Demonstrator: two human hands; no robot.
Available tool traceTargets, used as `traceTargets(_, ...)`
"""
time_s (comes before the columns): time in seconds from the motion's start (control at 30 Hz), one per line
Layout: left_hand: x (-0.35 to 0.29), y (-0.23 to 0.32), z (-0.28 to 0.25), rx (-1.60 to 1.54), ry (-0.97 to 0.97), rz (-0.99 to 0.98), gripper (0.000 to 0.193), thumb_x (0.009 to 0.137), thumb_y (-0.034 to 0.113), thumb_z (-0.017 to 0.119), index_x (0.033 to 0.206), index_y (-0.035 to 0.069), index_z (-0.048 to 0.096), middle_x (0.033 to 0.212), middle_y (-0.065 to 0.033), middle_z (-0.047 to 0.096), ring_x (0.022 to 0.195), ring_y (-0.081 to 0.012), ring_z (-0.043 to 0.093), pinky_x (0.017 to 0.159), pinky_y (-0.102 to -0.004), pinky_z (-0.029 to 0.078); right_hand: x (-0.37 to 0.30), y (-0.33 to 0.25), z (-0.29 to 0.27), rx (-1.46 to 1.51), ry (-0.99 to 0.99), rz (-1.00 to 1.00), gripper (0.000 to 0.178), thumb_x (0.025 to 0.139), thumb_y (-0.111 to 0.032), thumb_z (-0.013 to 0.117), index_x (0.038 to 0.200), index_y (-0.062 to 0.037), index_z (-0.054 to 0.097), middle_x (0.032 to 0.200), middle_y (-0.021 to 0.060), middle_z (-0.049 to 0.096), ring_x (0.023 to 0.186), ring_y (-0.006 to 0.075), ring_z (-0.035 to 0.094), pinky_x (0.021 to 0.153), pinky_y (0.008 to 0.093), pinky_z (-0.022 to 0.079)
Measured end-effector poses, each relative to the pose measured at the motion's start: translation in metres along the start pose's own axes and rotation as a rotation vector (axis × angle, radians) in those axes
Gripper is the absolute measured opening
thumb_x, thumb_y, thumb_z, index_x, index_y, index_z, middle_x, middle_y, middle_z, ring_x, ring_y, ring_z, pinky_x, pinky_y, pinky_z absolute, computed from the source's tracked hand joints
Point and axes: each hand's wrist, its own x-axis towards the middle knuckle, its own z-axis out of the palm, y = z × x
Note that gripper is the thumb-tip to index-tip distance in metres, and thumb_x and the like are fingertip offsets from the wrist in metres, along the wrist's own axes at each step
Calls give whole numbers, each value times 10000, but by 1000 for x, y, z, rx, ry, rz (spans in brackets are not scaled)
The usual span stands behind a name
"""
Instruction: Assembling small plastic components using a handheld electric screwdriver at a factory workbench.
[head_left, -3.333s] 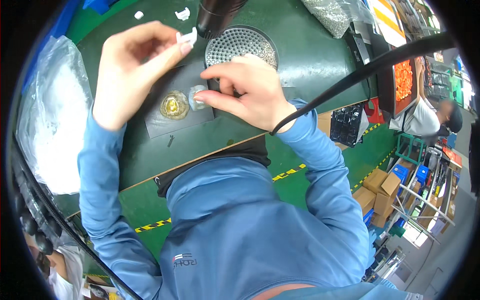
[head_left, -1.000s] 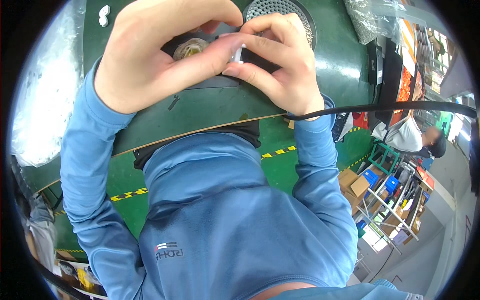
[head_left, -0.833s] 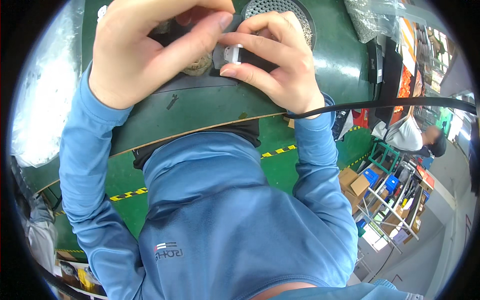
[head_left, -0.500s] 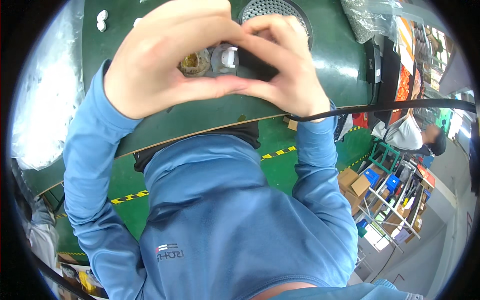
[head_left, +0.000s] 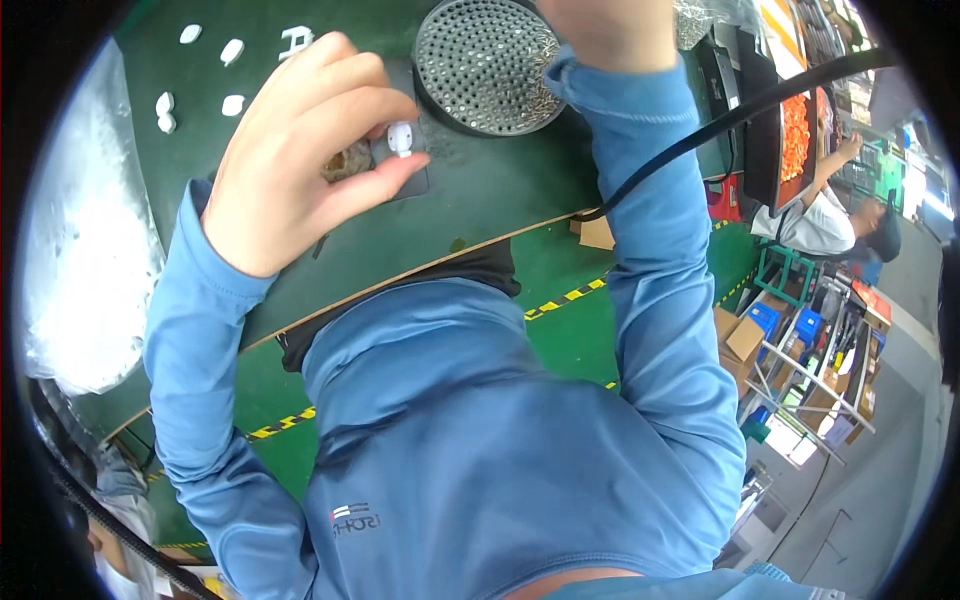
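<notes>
My left hand [head_left: 305, 150] hovers over the green table, thumb and fingers apart in a C shape. Through that gap shows a small white plastic piece [head_left: 401, 137], which appears to rest on a translucent holder on a dark plate [head_left: 415, 182]. Whether my fingertips touch the piece is unclear. A brownish jar-like thing [head_left: 346, 161] is partly covered by the same hand. My right hand [head_left: 612, 32] reaches past the top edge, beside a round perforated metal tray [head_left: 480, 70]; its fingers are out of sight. Small metal parts [head_left: 540, 85] are heaped at the tray's right side.
Several white plastic pieces [head_left: 232, 51] lie at the table's far left, near a large clear plastic bag [head_left: 85, 230]. A black cable [head_left: 740, 110] crosses my right forearm. At right are a bin of orange parts [head_left: 795, 140], a person [head_left: 820, 225] and a loaded rack [head_left: 810, 370].
My hands, touching at thumbs and fingers before, have parted. The right one went up and right toward the tray; the left keeps its curved shape. The whole view has shifted a little.
</notes>
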Motion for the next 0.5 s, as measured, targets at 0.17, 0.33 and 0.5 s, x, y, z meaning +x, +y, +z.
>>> traceTargets(0.17,-1,-2,0,-3,25,-3,333,662,34,824,956,-10,672,855,-95,565,791,-262,518,691,-363,436,-3,-23,7,412,-61,263,771,866,-581,705,1300,10,468,776,89,619,598,194,593,545,312,500)
traceTargets(0.33,-3,-2,-1,-14,15,-5,351,642,55,831,951,-10,679,864,-92,554,788,-265,506,684,-365,425,-26,-13,-3,686,-111,162,1131,730,-992,339,1290,-30,539,686,56,594,460,143,491,476,246,408)
traceTargets(0.5,-2,-1,-1,-17,11,-27,355,639,62,833,949,-14,678,856,-89,547,786,-264,503,678,-362,419,-32,-12,5,711,-64,125,1145,721,-1000,318,1206,17,524,663,55,583,439,141,482,417,245,422)
